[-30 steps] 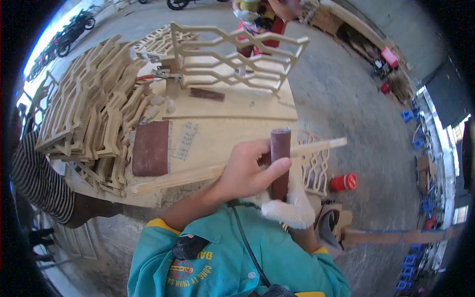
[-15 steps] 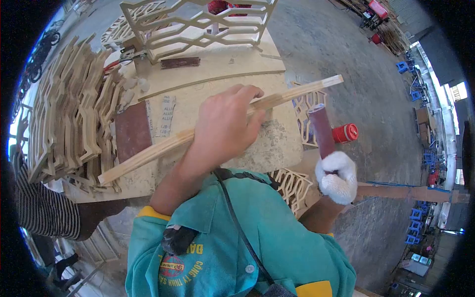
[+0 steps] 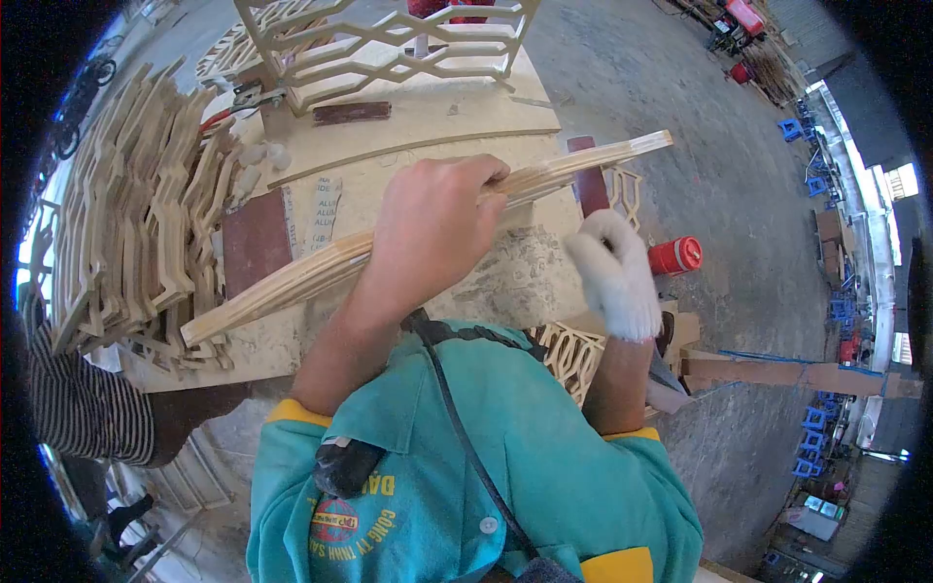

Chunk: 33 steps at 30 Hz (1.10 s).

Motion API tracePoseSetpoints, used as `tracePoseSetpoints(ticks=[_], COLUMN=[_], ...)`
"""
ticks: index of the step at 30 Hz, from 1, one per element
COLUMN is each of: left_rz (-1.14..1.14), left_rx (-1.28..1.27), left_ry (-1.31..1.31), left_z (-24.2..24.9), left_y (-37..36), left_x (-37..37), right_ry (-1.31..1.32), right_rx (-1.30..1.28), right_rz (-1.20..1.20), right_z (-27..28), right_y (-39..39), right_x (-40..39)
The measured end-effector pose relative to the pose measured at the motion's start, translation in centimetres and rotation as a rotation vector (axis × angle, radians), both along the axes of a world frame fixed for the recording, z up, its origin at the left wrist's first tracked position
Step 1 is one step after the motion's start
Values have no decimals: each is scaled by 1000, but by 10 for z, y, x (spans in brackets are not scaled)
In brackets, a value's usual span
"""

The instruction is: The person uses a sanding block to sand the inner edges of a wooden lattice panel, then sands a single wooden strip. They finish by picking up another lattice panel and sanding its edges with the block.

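Observation:
My bare left hand (image 3: 437, 228) is closed around the middle of a long pale wooden lattice panel (image 3: 282, 284), seen nearly edge-on and slanting from lower left to upper right above the workbench. My right hand (image 3: 617, 277), in a white glove, is closed on a reddish-brown piece of sandpaper (image 3: 589, 185). The sandpaper sticks up past the fingers, close against the right part of the panel. Part of it is hidden by the panel and the glove.
Many lattice pieces (image 3: 126, 214) are stacked on the bench's left. A sandpaper sheet (image 3: 257, 243) lies beside them, another strip (image 3: 350, 113) farther back. An upright lattice frame (image 3: 389, 49) stands at the far end. A red cylinder (image 3: 674, 256) is at the right. Someone's striped sleeve (image 3: 87, 408) shows at left.
My right hand has moved up and left, bringing the sandpaper up to the panel. The panel has turned slightly, showing more of its slats, while my left hand keeps its hold.

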<state>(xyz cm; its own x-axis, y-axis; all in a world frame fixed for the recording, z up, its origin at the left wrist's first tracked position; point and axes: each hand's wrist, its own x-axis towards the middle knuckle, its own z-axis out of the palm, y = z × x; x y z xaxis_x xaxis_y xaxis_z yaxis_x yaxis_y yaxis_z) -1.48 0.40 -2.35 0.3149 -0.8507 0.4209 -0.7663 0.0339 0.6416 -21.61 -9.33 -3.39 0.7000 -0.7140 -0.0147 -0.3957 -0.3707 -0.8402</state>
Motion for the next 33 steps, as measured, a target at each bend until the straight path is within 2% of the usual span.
tracePoseSetpoints(ticks=[1,2,4,6,7,9,10,13,14,16,20,23,28,31,33], left_rz=[7,5,-10,23,45,116,145,171,164,153,103,119,135,141,119], left_rx=[1,-1,10,24,26,219,320,373,401,454,357,343,349,342,308], left_ry=[4,6,16,-46,-79,-234,-310,-436,-444,-459,-447,-482,-508,-515,-514], left_z=[1,2,1,0,1,20,28,32,31,29,26,22,23,27,25], left_y=[-1,-2,-1,-3,-2,15,25,47,49,51,47,40,37,35,33], left_x=[1,2,3,8,10,13,13,17,18,23,36,45,48,50,56], right_ry=[24,-115,-78,-197,-230,-303,-254,-342,-390,-304,-140,-51,-301,-226,-252], right_rx=[11,-31,115,394,364,302,303,273,404,394,507,530,665,726,750], right_rz=[-53,253,-37,-296,-275,-234,-196,-264,-336,-264,-86,-138,-182,-33,-69], right_z=[2,-7,-7,-3,-8,-21,-18,-15,-15,-20,-26,-37,-78,-78,-87], right_y=[1,5,2,0,0,-6,-9,-4,2,5,1,-2,-12,-11,-11], right_x=[4,-3,1,6,4,-5,-10,-20,-21,-35,-49,-41,-27,-13,-8])
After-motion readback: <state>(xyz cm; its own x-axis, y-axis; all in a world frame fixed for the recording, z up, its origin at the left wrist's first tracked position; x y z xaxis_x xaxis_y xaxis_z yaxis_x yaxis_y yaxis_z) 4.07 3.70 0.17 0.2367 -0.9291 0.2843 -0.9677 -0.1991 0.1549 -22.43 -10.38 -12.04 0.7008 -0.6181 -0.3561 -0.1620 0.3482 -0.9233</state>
